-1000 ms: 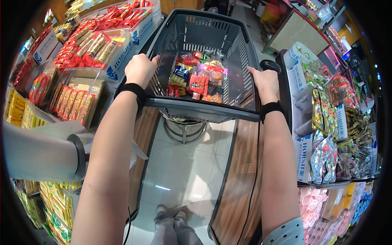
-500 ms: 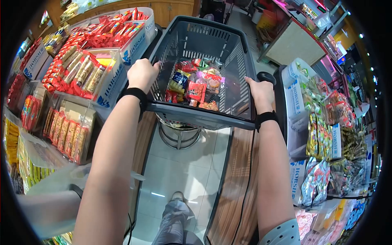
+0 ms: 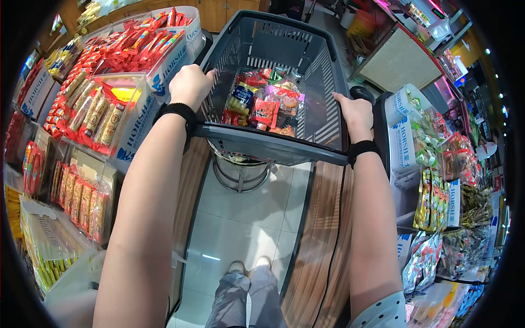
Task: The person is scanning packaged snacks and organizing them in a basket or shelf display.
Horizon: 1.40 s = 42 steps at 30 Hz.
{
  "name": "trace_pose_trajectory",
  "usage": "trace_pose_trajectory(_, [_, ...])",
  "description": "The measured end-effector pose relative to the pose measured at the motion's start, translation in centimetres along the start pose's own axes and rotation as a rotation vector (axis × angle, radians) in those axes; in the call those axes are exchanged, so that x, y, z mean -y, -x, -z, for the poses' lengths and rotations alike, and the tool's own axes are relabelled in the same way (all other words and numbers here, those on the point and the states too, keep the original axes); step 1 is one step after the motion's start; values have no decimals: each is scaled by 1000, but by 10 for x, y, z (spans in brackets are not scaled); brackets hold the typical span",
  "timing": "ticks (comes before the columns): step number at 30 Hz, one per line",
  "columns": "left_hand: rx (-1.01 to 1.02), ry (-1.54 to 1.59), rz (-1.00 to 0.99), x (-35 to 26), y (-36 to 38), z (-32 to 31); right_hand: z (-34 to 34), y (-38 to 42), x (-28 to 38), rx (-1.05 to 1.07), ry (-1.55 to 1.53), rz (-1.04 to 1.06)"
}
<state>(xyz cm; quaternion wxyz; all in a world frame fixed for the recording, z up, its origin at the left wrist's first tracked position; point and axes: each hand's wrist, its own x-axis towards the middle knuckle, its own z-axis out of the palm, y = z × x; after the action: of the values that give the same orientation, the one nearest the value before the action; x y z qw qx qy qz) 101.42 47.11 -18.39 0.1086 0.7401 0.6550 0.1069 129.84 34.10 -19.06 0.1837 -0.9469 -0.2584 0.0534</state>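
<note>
A dark grey plastic shopping basket is in front of me, held by its side rims. My left hand is closed over the left rim. On the opposite side, my right hand grips the right rim, beside a black rounded knob. Small wrapped snacks lie in a heap on the basket floor, among them a red packet and a yellow-and-blue packet. Fingers of both hands are partly hidden by the rim. Black bands circle both wrists.
Clear bins of red-wrapped snack bars line the left side. Bins of bagged snacks stand along the right. Beneath the basket is a round metal stool base on the tiled floor. A pale board stands beyond, at right.
Both hands stay on the basket, which shifts slightly up in view. Both of my shoes now show side by side, where one showed before. The side bins have shifted slightly.
</note>
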Motion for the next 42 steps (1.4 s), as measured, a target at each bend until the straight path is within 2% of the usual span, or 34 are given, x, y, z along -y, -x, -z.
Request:
trace_pose_trajectory(11, [-6,25,69,-24,-30,-11,-16,-58,19,-19,9,77])
trace_pose_trajectory(17, [13,-31,97,-40,-54,-12,-19,-94,31,63,0,44])
trace_pose_trajectory(24, [9,-50,135,-53,-63,-15,-19,-119,38,149,-33,125])
trace_pose_trajectory(29, [-2,-27,155,-52,-64,-21,-28,-120,38,74,-29,123])
trace_pose_trajectory(34, [-74,3,190,-41,-59,-34,-46,-127,41,20,-115,219])
trace_pose_trajectory(38, [-48,19,145,-39,-81,-35,-48,-130,50,30,-62,188])
trace_pose_trajectory(39, [-56,9,133,-38,-88,-35,-52,-132,53,57,-101,122])
trace_pose_trajectory(42, [-107,-10,112,-33,-100,-41,-57,-131,57,30,-189,100])
